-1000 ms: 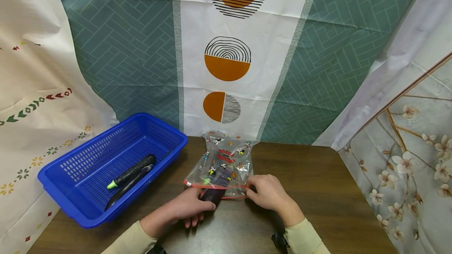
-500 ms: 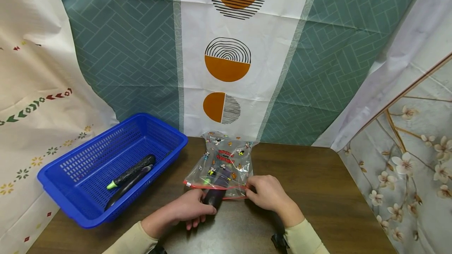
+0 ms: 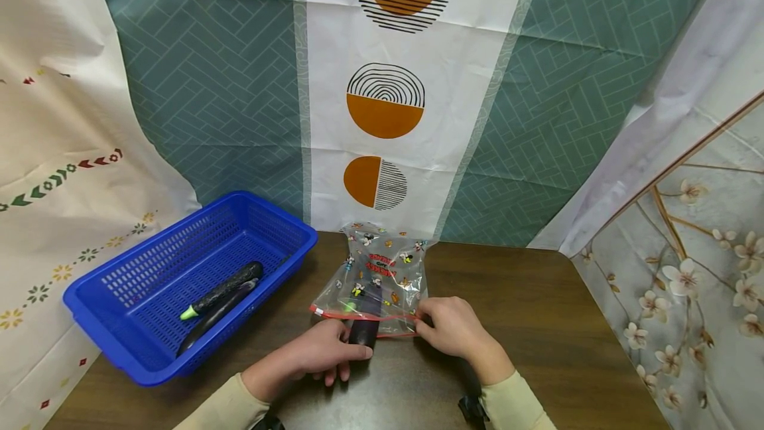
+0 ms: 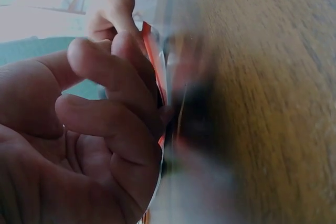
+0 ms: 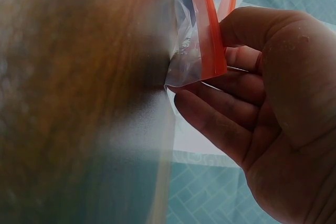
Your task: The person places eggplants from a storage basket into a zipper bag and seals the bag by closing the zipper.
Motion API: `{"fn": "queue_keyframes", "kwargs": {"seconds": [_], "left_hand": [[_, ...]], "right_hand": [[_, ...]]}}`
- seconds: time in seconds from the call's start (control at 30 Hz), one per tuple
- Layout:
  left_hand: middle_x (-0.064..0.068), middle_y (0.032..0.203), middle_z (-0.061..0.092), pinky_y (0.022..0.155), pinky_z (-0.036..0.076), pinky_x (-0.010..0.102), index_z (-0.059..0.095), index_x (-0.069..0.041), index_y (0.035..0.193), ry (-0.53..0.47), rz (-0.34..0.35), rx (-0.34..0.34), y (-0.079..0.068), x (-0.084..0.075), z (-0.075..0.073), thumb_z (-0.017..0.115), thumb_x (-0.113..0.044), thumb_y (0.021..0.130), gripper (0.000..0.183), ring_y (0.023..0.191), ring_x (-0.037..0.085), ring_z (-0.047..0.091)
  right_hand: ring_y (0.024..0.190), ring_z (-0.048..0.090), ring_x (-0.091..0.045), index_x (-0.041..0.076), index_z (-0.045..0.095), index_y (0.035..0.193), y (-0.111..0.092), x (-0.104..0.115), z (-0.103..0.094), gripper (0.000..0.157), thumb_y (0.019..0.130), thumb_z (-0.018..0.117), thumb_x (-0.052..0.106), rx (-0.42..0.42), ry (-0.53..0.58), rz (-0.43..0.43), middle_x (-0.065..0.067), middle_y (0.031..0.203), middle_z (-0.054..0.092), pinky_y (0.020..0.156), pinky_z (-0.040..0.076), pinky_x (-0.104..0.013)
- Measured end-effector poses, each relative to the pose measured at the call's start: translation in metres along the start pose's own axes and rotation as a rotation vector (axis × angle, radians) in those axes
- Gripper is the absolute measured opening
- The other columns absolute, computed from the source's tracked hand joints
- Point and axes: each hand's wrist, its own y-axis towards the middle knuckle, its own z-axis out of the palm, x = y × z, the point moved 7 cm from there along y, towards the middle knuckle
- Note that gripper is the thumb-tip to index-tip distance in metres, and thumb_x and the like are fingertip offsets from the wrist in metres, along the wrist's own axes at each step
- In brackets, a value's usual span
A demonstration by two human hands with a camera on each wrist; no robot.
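A clear zip bag (image 3: 390,257) with cartoon prints and a red zip edge lies flat on the table, its mouth toward me. A dark purple eggplant (image 3: 363,334) lies mostly inside it, with its near end sticking out of the mouth. My left hand (image 3: 325,350) holds that near end between thumb and fingers; in the left wrist view its other fingers (image 4: 113,114) are curled close above the table. At the mouth's right corner, my right hand (image 3: 450,327) pinches the red edge, which the right wrist view shows between thumb and fingers (image 5: 215,114).
A blue plastic basket (image 3: 256,208) stands on the left of the table. In it lie a bumpy dark vegetable (image 3: 229,287) with a pale green tip and another eggplant (image 3: 217,317). The brown wooden table (image 3: 507,284) meets a patterned curtain (image 3: 239,85) at the back.
My left hand has shifted slightly to the right, and the eggplant's near end has swung right with it, so it lies straighter in the bag. The right hand stays in place.
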Motion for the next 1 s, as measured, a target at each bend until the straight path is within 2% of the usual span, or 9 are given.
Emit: {"fn": "queue_keyframes", "kwargs": {"seconds": [0.23, 0.47, 0.63, 0.83, 1.0], "left_hand": [[0.009, 0.063, 0.073, 0.038, 0.032, 0.023, 0.07, -0.001, 0.096, -0.005, -0.019, 0.016, 0.0024, 0.0015, 0.0017, 0.079, -0.04, 0.103, 0.04, 0.039, 0.01, 0.056], [0.01, 0.064, 0.074, 0.038, 0.031, 0.023, 0.069, 0.005, 0.088, 0.021, -0.02, 0.008, 0.0032, -0.0009, 0.0025, 0.073, -0.044, 0.107, 0.053, 0.038, 0.01, 0.055], [0.008, 0.064, 0.074, 0.037, 0.031, 0.024, 0.069, 0.002, 0.082, 0.035, -0.021, -0.001, 0.0047, -0.0017, 0.0028, 0.069, -0.046, 0.11, 0.056, 0.038, 0.009, 0.054], [0.011, 0.065, 0.075, 0.037, 0.029, 0.023, 0.065, 0.0, 0.092, -0.024, -0.019, -0.004, 0.0068, -0.0031, 0.004, 0.066, -0.042, 0.112, 0.047, 0.038, 0.009, 0.055], [0.013, 0.065, 0.075, 0.036, 0.028, 0.021, 0.066, 0.003, 0.095, -0.063, -0.006, -0.008, 0.0102, -0.0026, 0.0035, 0.062, -0.038, 0.114, 0.046, 0.038, 0.008, 0.056]], "right_hand": [[0.06, 0.045, -0.001, 0.027, 0.064, 0.079, -0.0006, -0.0007, 0.0007, 0.024, 0.09, 0.082, 0.017, -0.003, -0.001, 0.001, 0.019, 0.07, 0.054, 0.056, 0.04, -0.029], [0.059, 0.044, -0.001, 0.027, 0.064, 0.079, -0.0004, -0.0013, 0.0014, 0.024, 0.09, 0.082, 0.017, -0.006, -0.001, -0.005, 0.019, 0.07, 0.053, 0.055, 0.039, -0.028], [0.059, 0.043, -0.001, 0.027, 0.064, 0.079, -0.0001, -0.0016, 0.0014, 0.023, 0.091, 0.082, 0.017, -0.001, 0.001, -0.005, 0.02, 0.07, 0.053, 0.055, 0.038, -0.028], [0.059, 0.045, -0.001, 0.027, 0.065, 0.079, 0.0001, -0.0016, 0.002, 0.023, 0.09, 0.083, 0.018, -0.002, -0.004, 0.001, 0.019, 0.07, 0.055, 0.055, 0.039, -0.028], [0.059, 0.045, -0.002, 0.027, 0.065, 0.079, 0.0001, -0.0016, 0.0023, 0.023, 0.09, 0.083, 0.018, -0.001, -0.003, 0.0, 0.019, 0.07, 0.055, 0.055, 0.04, -0.029]]}}
